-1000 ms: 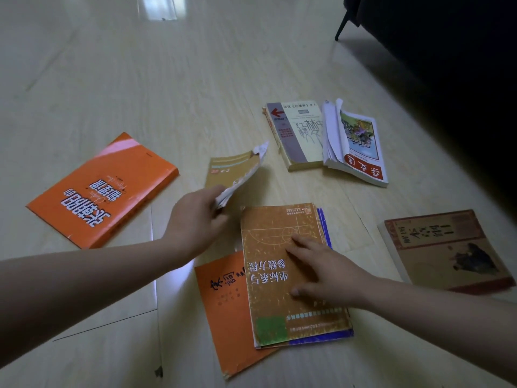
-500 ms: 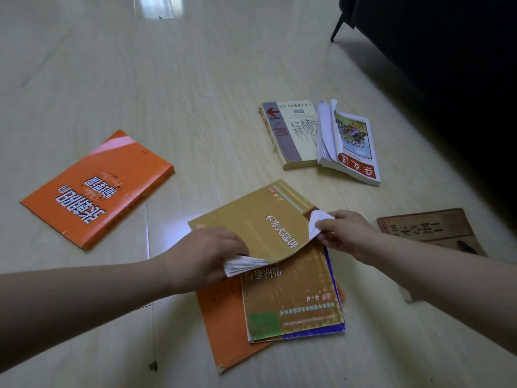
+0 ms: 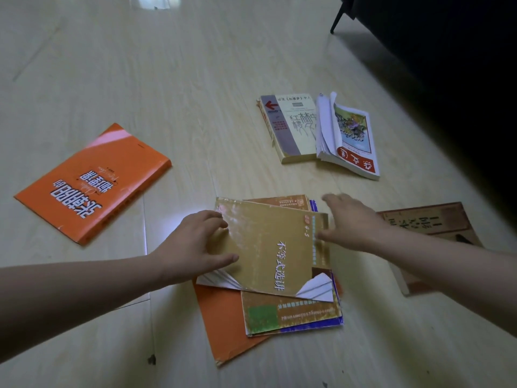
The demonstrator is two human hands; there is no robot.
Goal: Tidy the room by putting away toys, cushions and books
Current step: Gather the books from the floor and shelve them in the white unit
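Note:
A tan book with dog-eared corners lies on top of a small pile on the floor. Under it are a gold book with a green square, a blue-edged book and a thin orange book. My left hand grips the tan book's left edge, thumb on the cover. Fingers stretched, my right hand touches the tan book's right edge with its thumb. Loose books lie around: a large orange one at left, a cream and grey one, and a white one with a picture cover.
A brown book lies at right, partly under my right forearm. Dark furniture with a thin black leg fills the upper right. The pale wooden floor stretches away to the far left.
The tan book was lifted from the floor by my left hand, carried over and laid on the pile. My right hand held its far corner, then let go and spread.

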